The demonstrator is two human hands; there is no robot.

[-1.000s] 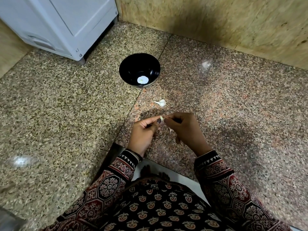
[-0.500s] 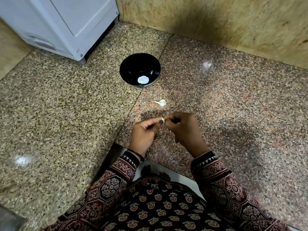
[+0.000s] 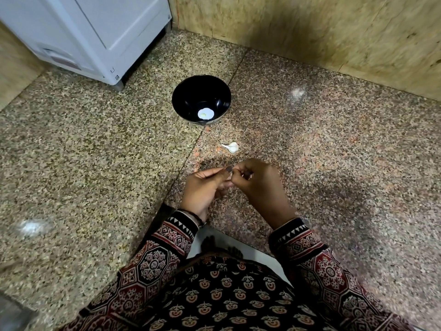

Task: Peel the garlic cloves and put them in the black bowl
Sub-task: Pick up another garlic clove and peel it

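Head view. We note both hands together above the speckled granite worktop (image 3: 95, 163), near its front edge. The left hand (image 3: 205, 187) and right hand (image 3: 257, 185) have curled fingers, and their tips meet in a pinch on a small garlic clove (image 3: 233, 167), of which only a pale speck shows. A white garlic clove with a pointed tail (image 3: 231, 146) lies on the worktop between the hands and the round black bowl (image 3: 181, 99), apart from both. The bowl stands toward the back, near the white appliance (image 3: 95, 32). There is a white patch (image 3: 205, 113) at the bowl's bottom; we cannot tell whether it is a clove or glare.
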